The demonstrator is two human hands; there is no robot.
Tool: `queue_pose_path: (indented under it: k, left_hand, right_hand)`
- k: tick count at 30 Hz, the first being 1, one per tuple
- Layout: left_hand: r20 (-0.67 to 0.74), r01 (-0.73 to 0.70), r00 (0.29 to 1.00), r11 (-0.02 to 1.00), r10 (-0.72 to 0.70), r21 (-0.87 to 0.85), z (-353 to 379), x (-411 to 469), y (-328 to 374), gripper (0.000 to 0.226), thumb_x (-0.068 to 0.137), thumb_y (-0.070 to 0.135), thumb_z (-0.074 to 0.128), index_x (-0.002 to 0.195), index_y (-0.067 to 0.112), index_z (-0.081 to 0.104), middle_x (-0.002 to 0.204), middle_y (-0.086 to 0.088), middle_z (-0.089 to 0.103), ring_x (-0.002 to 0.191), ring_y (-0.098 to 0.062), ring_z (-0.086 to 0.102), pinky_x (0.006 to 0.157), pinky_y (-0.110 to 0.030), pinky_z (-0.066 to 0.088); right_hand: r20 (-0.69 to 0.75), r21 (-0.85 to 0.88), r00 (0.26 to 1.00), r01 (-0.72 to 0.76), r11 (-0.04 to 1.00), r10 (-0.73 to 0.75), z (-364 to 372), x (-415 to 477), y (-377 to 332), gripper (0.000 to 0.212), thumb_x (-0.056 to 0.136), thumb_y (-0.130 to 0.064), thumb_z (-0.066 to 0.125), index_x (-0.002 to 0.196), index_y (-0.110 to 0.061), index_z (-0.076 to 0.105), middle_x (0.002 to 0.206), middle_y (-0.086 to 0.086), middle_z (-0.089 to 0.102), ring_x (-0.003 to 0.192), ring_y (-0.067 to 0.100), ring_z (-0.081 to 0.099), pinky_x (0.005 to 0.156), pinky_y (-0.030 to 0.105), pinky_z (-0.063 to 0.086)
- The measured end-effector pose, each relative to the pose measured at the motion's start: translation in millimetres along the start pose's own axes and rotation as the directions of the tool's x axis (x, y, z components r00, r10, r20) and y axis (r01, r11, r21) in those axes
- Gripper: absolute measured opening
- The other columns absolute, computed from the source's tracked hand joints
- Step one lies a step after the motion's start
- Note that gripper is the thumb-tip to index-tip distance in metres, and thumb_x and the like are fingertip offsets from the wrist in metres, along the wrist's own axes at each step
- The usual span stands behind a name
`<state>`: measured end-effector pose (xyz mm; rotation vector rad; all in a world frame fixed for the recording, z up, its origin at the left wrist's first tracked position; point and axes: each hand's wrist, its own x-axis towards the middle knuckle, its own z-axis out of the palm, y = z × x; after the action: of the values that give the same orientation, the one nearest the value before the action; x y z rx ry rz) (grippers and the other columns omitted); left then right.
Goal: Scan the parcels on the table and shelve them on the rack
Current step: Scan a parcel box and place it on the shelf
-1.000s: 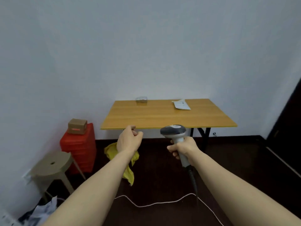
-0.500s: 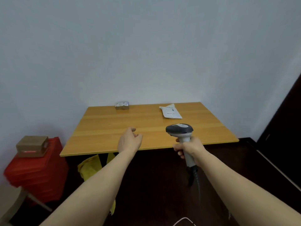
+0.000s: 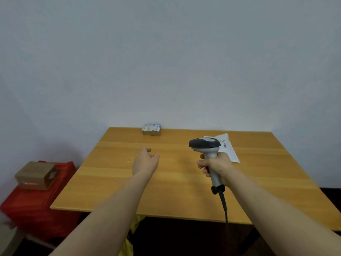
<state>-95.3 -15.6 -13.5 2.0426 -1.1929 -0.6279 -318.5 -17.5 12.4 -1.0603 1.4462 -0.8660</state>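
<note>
Your right hand [image 3: 215, 166] is wrapped tight round the handle of the scanner [image 3: 204, 144], whose dark head points away from you and whose cable [image 3: 224, 204] hangs down over the near edge. Your left hand [image 3: 144, 161] hovers above the desk [image 3: 166, 191], fingers loosely curled and holding nothing. A white flat parcel [image 3: 229, 150] lies just behind the scanner head, and a small boxed parcel [image 3: 151, 129] sits at the far edge by the wall. Left of the desk, a cardboard box [image 3: 36, 175] rests on a red crate [image 3: 36, 200].
</note>
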Motion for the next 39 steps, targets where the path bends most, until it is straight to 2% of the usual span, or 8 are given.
queue_pose_path:
  k: [3, 10, 14, 21, 28, 31, 36, 39]
  left_hand:
    - [-0.001, 0.036, 0.999, 0.999, -0.036, -0.006, 12.5, 51.0, -4.3, 0.045, 0.092, 0.026, 0.055, 0.134, 0.014, 0.049, 0.101, 0.001, 0.058, 0.103, -0.025, 0.059, 0.086, -0.035, 0.048]
    - [0.094, 0.082, 0.992, 0.994, -0.089, 0.072, 64.4, 207.6, -17.8, 0.047, 0.092, 0.02, 0.055, 0.137, 0.014, 0.044, 0.121, -0.004, 0.057, 0.097, -0.019, 0.054, 0.075, -0.03, 0.039]
    - [0.183, 0.057, 0.978, 0.973, -0.099, 0.222, 92.9, 296.9, -23.8, 0.055, 0.086, 0.013, 0.058, 0.139, 0.012, 0.042, 0.138, -0.01, 0.044, 0.123, -0.027, 0.047, 0.096, -0.033, 0.043]
    - [0.333, -0.208, 0.942, 0.846, 0.038, 0.491, 138.0, 412.9, -31.3, 0.067, 0.088, -0.003, 0.049, 0.149, 0.002, 0.02, 0.155, -0.016, 0.02, 0.144, -0.031, 0.015, 0.115, -0.039, 0.028]
    - [0.479, -0.346, 0.878, 0.7, 0.007, 0.624, 168.9, 477.1, -36.2, 0.088, 0.089, -0.002, 0.057, 0.152, 0.004, -0.004, 0.16, -0.012, -0.001, 0.148, -0.028, -0.006, 0.115, -0.05, 0.023]
    - [0.524, -0.425, 0.851, 0.613, 0.02, 0.666, 177.1, 492.9, -37.5, 0.089, 0.088, 0.002, 0.06, 0.152, 0.003, -0.002, 0.159, -0.013, 0.003, 0.148, -0.03, -0.001, 0.115, -0.049, 0.026]
    - [0.545, -0.519, 0.834, 0.461, 0.088, 0.72, 181.7, 498.1, -34.6, 0.089, 0.082, 0.024, 0.071, 0.149, 0.009, 0.014, 0.148, -0.013, 0.027, 0.138, -0.031, 0.025, 0.11, -0.043, 0.031]
    - [0.578, -0.525, 0.815, 0.475, 0.041, 0.707, 184.8, 473.8, -38.1, 0.089, 0.074, 0.047, 0.071, 0.142, 0.013, 0.025, 0.14, -0.013, 0.032, 0.132, -0.032, 0.027, 0.105, -0.044, 0.03]
  right_hand:
    - [0.028, 0.002, 1.0, -0.011, 1.0, 0.011, 12.3, 48.8, -8.3, 0.021, 0.078, 0.002, 0.072, 0.094, -0.003, 0.06, 0.066, 0.011, 0.064, 0.044, 0.016, 0.051, 0.045, 0.026, 0.044]
    - [0.031, -0.015, 0.995, -0.095, 0.995, 0.096, 49.6, 190.3, -14.1, 0.02, 0.077, 0.003, 0.073, 0.093, -0.002, 0.062, 0.068, 0.014, 0.064, 0.045, 0.017, 0.052, 0.045, 0.027, 0.046]
    - [0.091, -0.013, 0.977, -0.195, 0.981, 0.195, 76.5, 271.8, -16.6, 0.018, 0.078, 0.003, 0.073, 0.092, -0.003, 0.063, 0.062, 0.011, 0.065, 0.046, 0.017, 0.053, 0.047, 0.028, 0.046]
    - [0.217, -0.091, 0.899, -0.371, 0.924, 0.382, 101.7, 347.5, -3.3, 0.019, 0.077, -0.002, 0.076, 0.094, 0.0, 0.067, 0.072, 0.013, 0.067, 0.053, 0.019, 0.057, 0.053, 0.03, 0.049]
    - [0.272, -0.064, 0.864, -0.423, 0.904, 0.424, 113.5, 384.7, 4.5, 0.018, 0.079, -0.003, 0.075, 0.096, 0.0, 0.067, 0.07, 0.01, 0.066, 0.055, 0.019, 0.057, 0.056, 0.032, 0.05]
    - [0.269, -0.06, 0.857, -0.441, 0.896, 0.44, 115.1, 393.3, 9.1, 0.02, 0.079, -0.003, 0.074, 0.097, 0.001, 0.066, 0.066, 0.008, 0.067, 0.052, 0.017, 0.058, 0.052, 0.029, 0.051]
    - [0.242, -0.051, 0.855, -0.46, 0.886, 0.458, 114.4, 400.0, 15.0, 0.02, 0.079, -0.002, 0.075, 0.097, 0.002, 0.066, 0.064, 0.007, 0.067, 0.05, 0.016, 0.057, 0.05, 0.027, 0.05]
    - [0.222, -0.05, 0.858, -0.464, 0.884, 0.463, 115.1, 396.8, 11.7, 0.019, 0.079, -0.002, 0.075, 0.095, 0.001, 0.066, 0.064, 0.008, 0.067, 0.049, 0.016, 0.057, 0.05, 0.028, 0.049]
